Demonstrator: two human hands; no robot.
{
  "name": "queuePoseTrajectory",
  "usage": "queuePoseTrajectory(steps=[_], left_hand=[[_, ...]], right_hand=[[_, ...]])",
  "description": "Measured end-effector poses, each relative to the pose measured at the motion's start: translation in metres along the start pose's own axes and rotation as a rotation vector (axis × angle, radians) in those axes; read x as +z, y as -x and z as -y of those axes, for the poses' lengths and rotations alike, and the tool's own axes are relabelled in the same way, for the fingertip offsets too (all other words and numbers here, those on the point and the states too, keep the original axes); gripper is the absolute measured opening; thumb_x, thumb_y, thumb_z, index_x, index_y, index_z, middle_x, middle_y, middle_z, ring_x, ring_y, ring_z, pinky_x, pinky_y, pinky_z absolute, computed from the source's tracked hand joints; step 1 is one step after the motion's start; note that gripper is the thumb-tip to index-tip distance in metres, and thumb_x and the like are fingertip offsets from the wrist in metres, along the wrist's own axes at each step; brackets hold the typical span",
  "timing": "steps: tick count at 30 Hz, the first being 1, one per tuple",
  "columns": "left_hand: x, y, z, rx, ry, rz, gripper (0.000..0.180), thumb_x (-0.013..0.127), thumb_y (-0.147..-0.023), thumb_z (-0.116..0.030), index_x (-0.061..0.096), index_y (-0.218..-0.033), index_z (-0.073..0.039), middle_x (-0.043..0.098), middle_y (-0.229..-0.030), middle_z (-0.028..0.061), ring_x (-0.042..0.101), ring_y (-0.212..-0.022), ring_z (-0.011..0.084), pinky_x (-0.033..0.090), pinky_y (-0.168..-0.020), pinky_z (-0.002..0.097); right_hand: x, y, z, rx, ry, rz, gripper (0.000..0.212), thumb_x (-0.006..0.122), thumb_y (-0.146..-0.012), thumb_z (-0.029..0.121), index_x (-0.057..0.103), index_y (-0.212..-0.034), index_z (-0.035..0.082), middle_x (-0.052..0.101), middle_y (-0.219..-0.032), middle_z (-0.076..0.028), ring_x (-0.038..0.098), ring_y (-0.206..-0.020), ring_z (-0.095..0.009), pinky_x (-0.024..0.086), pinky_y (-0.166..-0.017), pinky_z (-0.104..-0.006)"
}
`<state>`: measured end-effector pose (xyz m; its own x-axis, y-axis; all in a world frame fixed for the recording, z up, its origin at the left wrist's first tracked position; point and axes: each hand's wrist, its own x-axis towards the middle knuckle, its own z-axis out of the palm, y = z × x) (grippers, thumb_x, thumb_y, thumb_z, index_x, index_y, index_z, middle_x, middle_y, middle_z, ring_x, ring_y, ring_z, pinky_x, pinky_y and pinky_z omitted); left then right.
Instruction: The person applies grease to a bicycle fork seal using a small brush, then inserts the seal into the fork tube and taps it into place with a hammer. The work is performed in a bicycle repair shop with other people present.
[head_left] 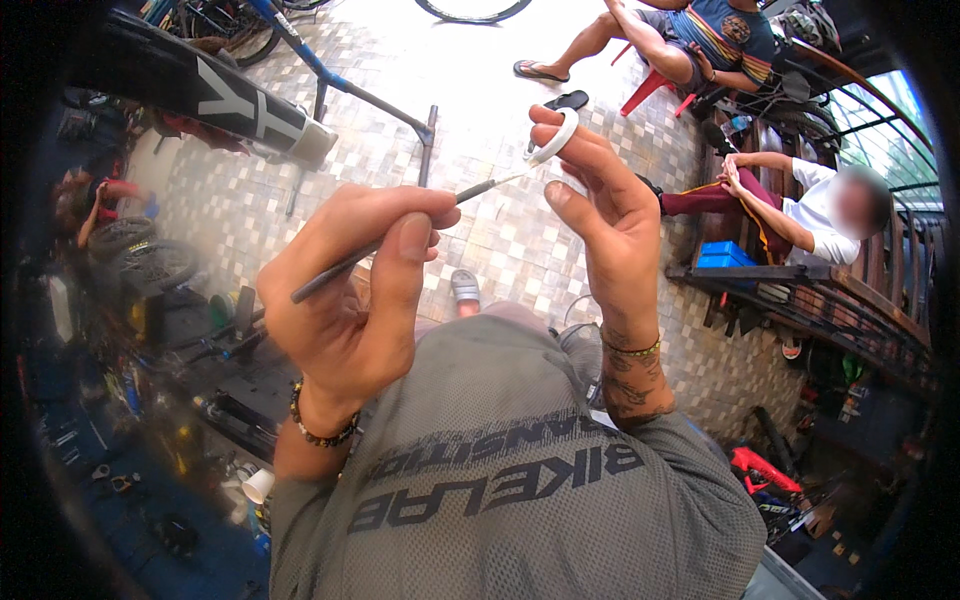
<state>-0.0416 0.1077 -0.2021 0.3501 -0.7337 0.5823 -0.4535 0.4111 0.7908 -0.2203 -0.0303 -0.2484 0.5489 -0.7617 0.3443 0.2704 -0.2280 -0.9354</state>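
My left hand point(350, 300) pinches a slim dark-handled tool point(474, 191) like a pen, its thin light tip slanting up to the right. The tip reaches close to a white ring point(551, 150); whether they touch I cannot tell. This ring sits at the upper fingers of my right hand point(615, 215), which is raised with the fingers curled toward it and the thumb apart below. The ring's exact kind is not clear. Both hands are in front of my grey shirt point(520, 400), above the tiled floor.
A bike frame in a black and white cover point(225, 100) reaches in from the upper left, near a blue metal stand point(345, 80). Two people sit at the right, one on a wooden bench point(840, 280) beside a blue box point(724, 255). Tools and bike parts crowd the lower left.
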Motion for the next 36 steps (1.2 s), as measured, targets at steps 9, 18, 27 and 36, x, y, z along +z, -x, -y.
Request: queuePoseTrajectory(steps=[9,18,27,36], left_hand=[[0.003,-0.004,0.01,0.103,0.01,-0.019,0.016,0.061,-0.095,0.008,0.071,-0.107,0.009,0.075,-0.097,0.0184,0.071,-0.08,0.0188,0.055,-0.066,0.0266],[-0.005,0.001,0.015,0.089,-0.018,-0.073,0.017,0.06,-0.096,0.008,0.071,-0.108,0.009,0.075,-0.096,0.019,0.072,-0.08,0.0197,0.057,-0.067,0.0272],[-0.016,0.006,0.019,0.085,-0.03,-0.059,0.016,0.062,-0.096,0.008,0.071,-0.109,0.009,0.075,-0.098,0.0176,0.07,-0.079,0.0186,0.056,-0.067,0.0271],[-0.058,0.049,0.044,-0.099,-0.317,-0.333,0.03,0.047,-0.11,-0.011,0.067,-0.111,0.011,0.072,-0.107,0.0207,0.071,-0.088,0.0232,0.06,-0.076,0.0329]], right_hand=[[0.0,-0.003,-0.002,0.373,-0.72,0.048,0.064,0.062,-0.094,0.011,0.045,-0.155,-0.001,0.036,-0.166,-0.019,0.033,-0.153,-0.026,0.029,-0.123,-0.0492],[0.005,-0.002,-0.004,0.538,-1.193,0.01,0.065,0.058,-0.097,0.008,0.038,-0.159,0.006,0.04,-0.165,-0.013,0.041,-0.148,-0.017,0.037,-0.118,-0.0462],[0.015,0.0,-0.002,0.534,-1.394,0.01,0.056,0.059,-0.098,0.004,0.047,-0.152,0.007,0.035,-0.168,-0.012,0.04,-0.15,-0.017,0.03,-0.122,-0.0519],[0.019,-0.001,-0.003,0.42,-1.265,0.067,0.054,0.062,-0.096,0.01,0.053,-0.149,0.016,0.054,-0.153,0.004,0.048,-0.138,-0.008,0.04,-0.109,-0.0381]])
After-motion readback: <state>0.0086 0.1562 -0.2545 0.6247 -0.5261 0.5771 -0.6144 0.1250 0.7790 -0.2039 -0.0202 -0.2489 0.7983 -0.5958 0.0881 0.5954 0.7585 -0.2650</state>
